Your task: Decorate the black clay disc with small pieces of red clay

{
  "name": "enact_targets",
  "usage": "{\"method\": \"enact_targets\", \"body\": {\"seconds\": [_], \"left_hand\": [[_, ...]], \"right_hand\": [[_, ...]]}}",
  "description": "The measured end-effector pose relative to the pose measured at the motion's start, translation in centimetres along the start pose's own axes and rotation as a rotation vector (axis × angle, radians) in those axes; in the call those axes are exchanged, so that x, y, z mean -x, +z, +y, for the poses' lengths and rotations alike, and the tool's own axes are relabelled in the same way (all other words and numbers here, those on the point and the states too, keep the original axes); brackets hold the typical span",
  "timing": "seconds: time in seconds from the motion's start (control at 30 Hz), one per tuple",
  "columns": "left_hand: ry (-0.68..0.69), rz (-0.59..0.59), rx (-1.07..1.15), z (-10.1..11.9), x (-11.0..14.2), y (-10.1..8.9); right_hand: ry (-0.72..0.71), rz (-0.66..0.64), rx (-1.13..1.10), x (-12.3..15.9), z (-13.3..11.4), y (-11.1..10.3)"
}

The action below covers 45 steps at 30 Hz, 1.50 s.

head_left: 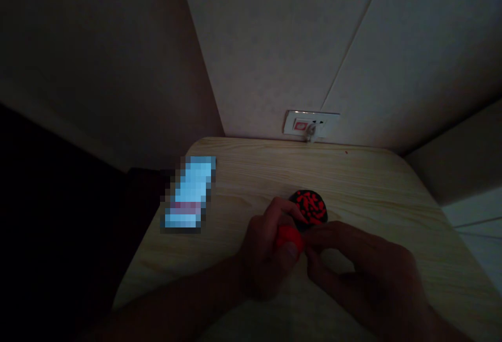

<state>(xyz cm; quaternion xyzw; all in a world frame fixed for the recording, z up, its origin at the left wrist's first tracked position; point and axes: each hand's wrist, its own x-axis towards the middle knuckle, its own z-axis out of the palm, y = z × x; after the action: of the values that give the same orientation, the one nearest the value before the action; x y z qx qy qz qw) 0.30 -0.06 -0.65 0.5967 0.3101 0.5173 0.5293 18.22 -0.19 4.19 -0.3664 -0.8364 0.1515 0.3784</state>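
My left hand (270,250) is closed around a soft-looking red lump (288,240), like modelling clay, with the thumb pressed on its near side. The fingertips of my right hand (361,269) are pinched together at the lump's right edge. Whatever sits between them is too small and dark to make out. Just beyond both hands lies a round black piece (311,207) dotted with many small red strips and bits. My left index finger reaches over its near left edge, and part of its near side is hidden by my hands.
A lit phone-like screen (190,190), blurred out, lies at the left edge of the pale wooden table (251,174). Behind the table, the wall carries a socket plate (311,124) with a clear plug-like item. One tiny red crumb (346,152) lies near the back edge. The light is dim.
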Motion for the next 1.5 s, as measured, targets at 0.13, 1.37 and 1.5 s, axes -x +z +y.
{"method": "enact_targets", "body": {"seconds": [0.13,1.37,1.5], "left_hand": [[0.029,-0.010,-0.056,0.4,-0.1,0.1],[0.146,0.093,-0.413,1.8,-1.6,0.0],[0.105,0.131,-0.437,1.6,-1.6,-0.1]], "right_hand": [[-0.093,0.038,0.070,0.3,-0.2,0.2],[-0.197,0.013,-0.031,0.2,0.4,-0.7],[-0.172,0.072,-0.003,0.1,-0.5,-1.8]]}}
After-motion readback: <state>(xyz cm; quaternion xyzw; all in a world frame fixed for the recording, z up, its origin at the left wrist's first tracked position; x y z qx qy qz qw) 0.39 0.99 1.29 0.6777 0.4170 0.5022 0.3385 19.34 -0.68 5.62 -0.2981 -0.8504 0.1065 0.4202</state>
